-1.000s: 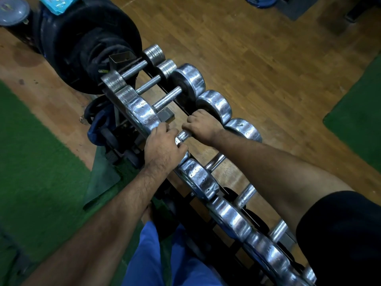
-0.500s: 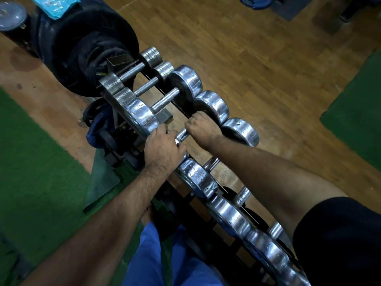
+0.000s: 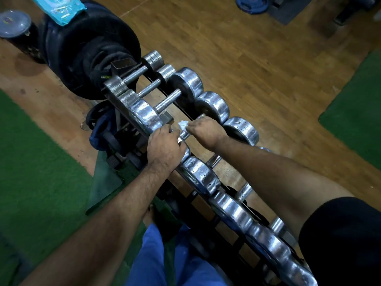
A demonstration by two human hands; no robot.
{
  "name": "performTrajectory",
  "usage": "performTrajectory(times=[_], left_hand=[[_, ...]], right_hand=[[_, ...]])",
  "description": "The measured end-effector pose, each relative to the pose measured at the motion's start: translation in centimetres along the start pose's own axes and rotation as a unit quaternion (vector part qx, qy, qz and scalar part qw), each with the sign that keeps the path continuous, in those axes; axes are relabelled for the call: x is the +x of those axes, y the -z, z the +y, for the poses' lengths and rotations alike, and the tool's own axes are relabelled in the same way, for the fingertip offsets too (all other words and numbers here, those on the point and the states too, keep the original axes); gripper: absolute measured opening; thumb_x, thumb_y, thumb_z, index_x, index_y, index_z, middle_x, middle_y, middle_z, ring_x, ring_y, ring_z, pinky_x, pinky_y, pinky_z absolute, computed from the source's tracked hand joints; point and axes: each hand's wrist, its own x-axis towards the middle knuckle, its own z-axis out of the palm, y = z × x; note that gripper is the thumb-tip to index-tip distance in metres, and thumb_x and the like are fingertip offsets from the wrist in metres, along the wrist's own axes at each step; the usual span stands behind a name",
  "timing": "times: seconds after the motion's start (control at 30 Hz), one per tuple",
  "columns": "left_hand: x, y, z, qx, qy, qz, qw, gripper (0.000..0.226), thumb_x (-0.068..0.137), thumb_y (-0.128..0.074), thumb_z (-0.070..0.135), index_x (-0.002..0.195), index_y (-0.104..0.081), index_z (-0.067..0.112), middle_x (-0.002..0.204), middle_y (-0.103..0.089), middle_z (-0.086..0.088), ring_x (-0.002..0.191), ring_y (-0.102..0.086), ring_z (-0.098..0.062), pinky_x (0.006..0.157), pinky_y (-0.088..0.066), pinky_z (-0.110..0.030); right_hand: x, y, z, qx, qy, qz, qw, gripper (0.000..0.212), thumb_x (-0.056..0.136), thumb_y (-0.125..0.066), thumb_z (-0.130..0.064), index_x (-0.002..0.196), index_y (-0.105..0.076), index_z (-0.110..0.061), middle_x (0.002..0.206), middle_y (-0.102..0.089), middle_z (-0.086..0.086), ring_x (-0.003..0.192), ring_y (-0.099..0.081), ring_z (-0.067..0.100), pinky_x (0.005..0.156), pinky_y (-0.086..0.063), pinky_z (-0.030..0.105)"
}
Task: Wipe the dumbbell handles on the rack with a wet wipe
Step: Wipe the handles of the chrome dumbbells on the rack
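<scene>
My right hand [image 3: 207,132] is curled over the handle [image 3: 184,134] of a chrome dumbbell on the rack [image 3: 181,112], with a crumpled white wet wipe [image 3: 183,125] pinched at my fingertips, pressed to the bar. My left hand [image 3: 165,148] lies fingers together, clamped over that dumbbell's near head; I cannot see the head itself under my palm. Only a short bare stretch of handle shows between my two hands, so there is little free bar there. The dumbbell heads sit touching one another in two rows running from upper left to lower right, and the gaps between neighbouring handles are narrow. Beyond the far row the wooden floor [image 3: 257,58] lies open; green mats [image 3: 41,172] border both sides. At the rack's far end a stack of black weight plates [image 3: 90,48] stands close against the smallest dumbbells. A light blue packet [image 3: 59,7] lies on top of the plates; I cannot tell its contents. Just left of it stands a dark tub with a clear lid [image 3: 15,27].
</scene>
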Motion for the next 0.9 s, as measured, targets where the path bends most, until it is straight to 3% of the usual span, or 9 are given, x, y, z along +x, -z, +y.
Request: performTrajectory(times=[0.1,0.2,0.27,0.33,0.4,0.53,0.7,0.8,0.9], left_hand=[[-0.5,0.3,0.0,-0.006,-0.005,0.001,1.0,0.046,0.09,-0.06,0.038,0.131,-0.061,0.017,0.132,-0.056,-0.007,0.123,-0.048,-0.024,0.104,-0.038,-0.041],[-0.9,0.6,0.3,-0.022,-0.008,0.007,1.0,0.042,0.089,-0.063,0.031,0.128,-0.062,0.016,0.129,-0.058,-0.007,0.121,-0.049,-0.024,0.104,-0.04,-0.041],[-1.2,1.1,0.6,-0.039,-0.009,0.016,0.999,0.037,0.089,-0.063,0.027,0.125,-0.065,0.015,0.124,-0.06,-0.007,0.118,-0.051,-0.024,0.102,-0.044,-0.041],[-1.7,1.6,0.9,-0.05,-0.013,0.025,0.998,0.034,0.089,-0.061,0.023,0.122,-0.067,0.013,0.12,-0.061,-0.008,0.115,-0.052,-0.025,0.098,-0.046,-0.04],[-2.4,2.0,1.2,-0.061,-0.018,0.027,0.998,0.031,0.089,-0.06,0.02,0.118,-0.068,0.012,0.117,-0.062,-0.007,0.111,-0.053,-0.025,0.093,-0.048,-0.039],[-3.7,2.5,1.3,-0.088,-0.019,0.019,0.996,0.031,0.087,-0.056,0.017,0.115,-0.069,0.014,0.114,-0.061,-0.005,0.109,-0.053,-0.025,0.09,-0.048,-0.038],[-5.2,2.6,1.3,-0.108,-0.052,0.006,0.993,0.031,0.085,-0.057,0.014,0.114,-0.069,0.015,0.11,-0.062,-0.008,0.107,-0.055,-0.027,0.093,-0.048,-0.038],[-6.3,2.3,1.2,-0.123,-0.065,-0.009,0.99,0.031,0.083,-0.057,0.013,0.111,-0.07,0.017,0.106,-0.062,-0.008,0.105,-0.055,-0.028,0.089,-0.049,-0.039],[-7.7,2.0,1.2,-0.14,-0.077,-0.018,0.987,0.034,0.083,-0.057,0.011,0.114,-0.069,0.015,0.11,-0.063,-0.008,0.106,-0.055,-0.028,0.091,-0.048,-0.04]], right_hand=[[-1.1,1.1,-0.5,0.131,-0.134,0.031,0.982,0.02,0.081,-0.061,-0.011,0.093,-0.073,-0.021,0.091,-0.073,0.001,0.089,-0.069,0.025,0.075,-0.055,0.036],[-2.2,1.7,-1.6,0.3,-0.277,0.066,0.91,0.022,0.088,-0.063,-0.025,0.107,-0.074,-0.026,0.101,-0.075,-0.004,0.093,-0.068,0.016,0.077,-0.053,0.029],[-3.2,2.1,-2.1,0.391,-0.325,0.09,0.857,0.014,0.085,-0.068,-0.026,0.098,-0.075,-0.023,0.088,-0.073,-0.005,0.082,-0.065,0.013,0.067,-0.047,0.026],[-4.3,2.6,-2.5,0.437,-0.343,0.093,0.826,0.007,0.082,-0.07,-0.022,0.087,-0.071,-0.017,0.074,-0.066,-0.006,0.071,-0.06,0.013,0.06,-0.038,0.025],[-5.2,2.9,-2.9,0.463,-0.364,0.081,0.804,0.011,0.08,-0.073,-0.021,0.082,-0.065,-0.015,0.07,-0.063,-0.004,0.069,-0.06,0.017,0.057,-0.042,0.028],[-6.7,3.6,-3.7,0.477,-0.4,0.053,0.781,0.022,0.077,-0.078,-0.027,0.083,-0.063,-0.012,0.081,-0.068,0.013,0.077,-0.065,0.029,0.067,-0.053,0.041],[-9.0,4.9,-5.4,0.491,-0.454,0.079,0.739,0.025,0.074,-0.074,-0.017,0.066,-0.05,-0.021,0.063,-0.053,-0.002,0.061,-0.049,0.016,0.058,-0.042,0.032],[-10.2,5.0,-6.5,0.49,-0.486,0.09,0.718,0.016,0.071,-0.071,-0.017,0.074,-0.055,-0.022,0.076,-0.064,0.005,0.069,-0.064,0.024,0.061,-0.059,0.039],[-11.1,4.8,-7.0,0.51,-0.526,0.09,0.674,0.014,0.07,-0.075,-0.022,0.078,-0.065,-0.025,0.088,-0.071,0.01,0.08,-0.07,0.026,0.066,-0.062,0.047]])
